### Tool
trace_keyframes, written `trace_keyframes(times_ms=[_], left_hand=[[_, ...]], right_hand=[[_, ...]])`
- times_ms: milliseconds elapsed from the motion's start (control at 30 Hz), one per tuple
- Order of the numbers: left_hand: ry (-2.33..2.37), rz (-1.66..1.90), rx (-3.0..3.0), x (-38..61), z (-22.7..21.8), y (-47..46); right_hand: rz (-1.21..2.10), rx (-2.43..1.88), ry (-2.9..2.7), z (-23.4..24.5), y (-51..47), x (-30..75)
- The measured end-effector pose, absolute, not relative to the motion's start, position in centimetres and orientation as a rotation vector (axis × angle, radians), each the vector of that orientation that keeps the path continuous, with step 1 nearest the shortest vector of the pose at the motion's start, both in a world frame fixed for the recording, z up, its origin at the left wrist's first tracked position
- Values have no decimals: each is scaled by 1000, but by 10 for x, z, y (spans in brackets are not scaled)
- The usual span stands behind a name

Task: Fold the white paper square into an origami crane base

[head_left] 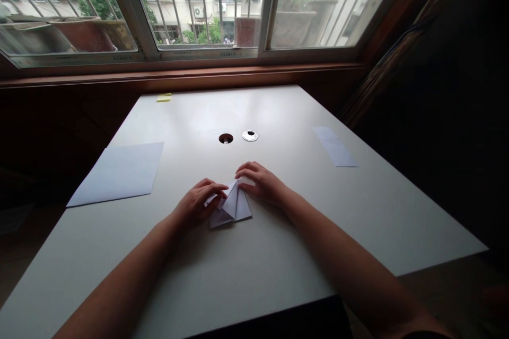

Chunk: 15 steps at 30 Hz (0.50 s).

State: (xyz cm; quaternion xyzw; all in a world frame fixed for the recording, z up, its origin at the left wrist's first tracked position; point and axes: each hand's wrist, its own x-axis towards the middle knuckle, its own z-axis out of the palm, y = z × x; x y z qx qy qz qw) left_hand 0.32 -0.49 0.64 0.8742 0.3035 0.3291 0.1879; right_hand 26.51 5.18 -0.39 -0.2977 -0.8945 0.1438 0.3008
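A small folded sheet of white paper (241,211) lies near the middle of the white table, with creased triangular flaps on its upper side. My left hand (202,198) is at its left edge, fingers curled with the thumb and index finger closed on a flap. At the upper right, my right hand (256,177) has its fingers bent around the paper's top corner. The right thumb touches the corner from the side, and part of the paper's left side is hidden under the left fingers.
A stack or sheet of white paper (119,175) lies at the table's left edge. On the right is a paper strip (335,147). Beyond my hands are a round hole (226,139) and a metal-rimmed grommet (250,135). A yellow slip (164,97) lies at the far left, below the window.
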Motion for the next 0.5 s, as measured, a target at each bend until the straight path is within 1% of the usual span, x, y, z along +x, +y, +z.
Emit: trace_keyframes(times_ms=[200, 500], left_hand=[[895, 786, 2540, 4, 8, -6], [857, 635, 2512, 3, 21, -12]], right_hand=[[386, -712, -2404, -2, 47, 263], [433, -742, -2416, -2, 46, 262]])
